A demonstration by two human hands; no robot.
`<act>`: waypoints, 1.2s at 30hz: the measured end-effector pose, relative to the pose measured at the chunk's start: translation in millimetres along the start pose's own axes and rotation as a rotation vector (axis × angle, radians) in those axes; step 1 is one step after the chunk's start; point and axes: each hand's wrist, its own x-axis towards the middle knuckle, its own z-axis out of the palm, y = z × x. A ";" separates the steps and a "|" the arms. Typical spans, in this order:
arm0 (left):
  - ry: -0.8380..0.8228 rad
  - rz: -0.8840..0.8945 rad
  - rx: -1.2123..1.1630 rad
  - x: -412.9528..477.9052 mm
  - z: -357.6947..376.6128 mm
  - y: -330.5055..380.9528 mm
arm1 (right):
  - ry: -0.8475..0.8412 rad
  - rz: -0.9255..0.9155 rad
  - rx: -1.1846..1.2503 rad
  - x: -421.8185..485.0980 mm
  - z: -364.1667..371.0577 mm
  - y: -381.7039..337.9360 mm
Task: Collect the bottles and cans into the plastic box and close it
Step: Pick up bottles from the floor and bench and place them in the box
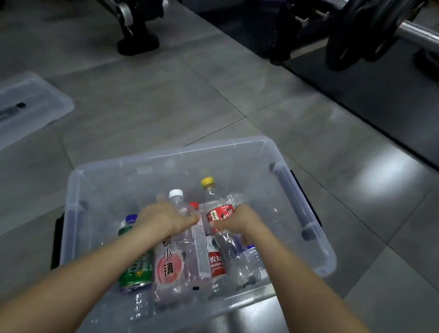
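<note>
Both hands reach into the open box (311,164) on the floor. The left hand (166,218) curls its fingers over a white-capped bottle (177,200); the right hand (241,219) grips a red-labelled bottle (219,214) near the box's middle. The lid (9,113) lies well apart, left of the box.

The hands' fingertips are hidden among the bottles (176,263), and the lid (3,112) is cut off left.

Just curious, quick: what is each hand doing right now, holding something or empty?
Left hand: closed on the pink-labelled bottle in the plastic box.
Right hand: closed on the red-labelled bottle.
</note>
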 end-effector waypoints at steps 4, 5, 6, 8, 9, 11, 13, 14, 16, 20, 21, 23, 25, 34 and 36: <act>0.034 -0.048 0.052 1.7 1.5 -0.8 | 0.047 0.036 -0.054 7.9 10.5 4.3; 0.031 -0.049 0.090 1.1 1.3 0.4 | 0.069 0.026 -0.086 8.5 12.9 5.8; 0.027 -0.047 0.138 0.3 1.0 1.7 | 0.089 0.017 -0.104 8.3 14.9 7.1; 0.016 -0.050 0.218 -1.1 0.3 2.3 | 0.109 -0.003 -0.112 6.0 16.6 9.0; 0.018 -0.057 0.240 -0.5 0.1 1.7 | 0.112 -0.017 -0.130 3.6 15.7 9.1; 0.040 -0.056 0.252 -1.9 -3.8 1.6 | 0.126 -0.053 -0.199 -4.2 11.3 8.5; 0.082 -0.042 0.259 -7.1 -11.7 6.5 | 0.174 -0.100 -0.246 -16.3 3.4 6.7; 0.110 -0.029 0.272 -12.2 -16.9 11.7 | 0.206 -0.128 -0.253 -24.1 -1.9 6.3; 0.185 0.029 0.290 -27.2 -28.8 29.1 | 0.287 -0.193 -0.243 -43.5 -16.3 8.6; 0.318 0.233 0.259 -58.9 -45.5 84.8 | 0.478 -0.282 -0.132 -94.2 -61.1 31.8; 0.346 0.293 0.245 -65.3 -46.8 101.9 | 0.523 -0.282 -0.092 -107.6 -74.7 42.7; 0.405 0.432 0.189 -77.4 -44.3 141.4 | 0.622 -0.264 -0.021 -133.4 -104.9 72.2; 0.453 0.569 0.109 -94.8 -38.1 186.8 | 0.746 -0.225 0.030 -157.1 -138.2 111.1; 0.431 0.988 -0.054 -195.4 10.9 401.6 | 1.183 0.158 0.225 -224.8 -279.2 319.5; 0.407 1.019 -0.037 -208.4 20.9 443.3 | 1.176 0.231 0.260 -225.8 -300.1 359.4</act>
